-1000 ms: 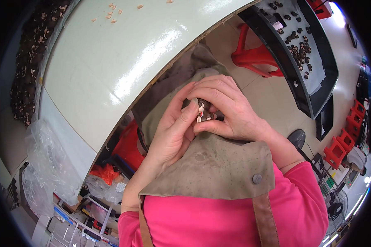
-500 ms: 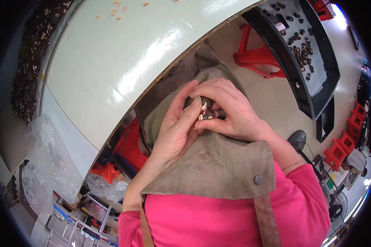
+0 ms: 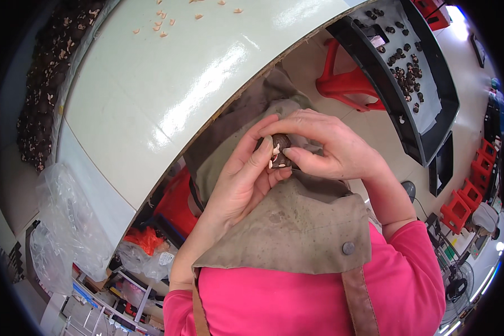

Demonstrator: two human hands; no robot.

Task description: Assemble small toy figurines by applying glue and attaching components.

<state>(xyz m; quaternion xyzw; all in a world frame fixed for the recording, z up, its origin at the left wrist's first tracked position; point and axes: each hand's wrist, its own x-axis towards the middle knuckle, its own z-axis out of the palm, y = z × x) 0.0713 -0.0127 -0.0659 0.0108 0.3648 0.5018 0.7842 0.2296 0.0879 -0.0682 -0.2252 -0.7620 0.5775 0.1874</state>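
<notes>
Left hand: my left hand cups a dark mushroom over my apron.
Right hand: my right hand pinches it at 3 o'clock.
Done: pale bits on the table, perhaps trimmings.
Left: heap at 10 o'clock untouched.

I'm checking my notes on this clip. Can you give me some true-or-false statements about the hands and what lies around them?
1. Both hands, left hand and right hand, hold one dark brown mushroom. True.
2. The hands rest on the white table. False: they are over the grey-brown apron, off the table.
3. Pale scraps lie on the table's far part. True.
4. The black tray is bare. False: dark pieces lie in it.
</notes>
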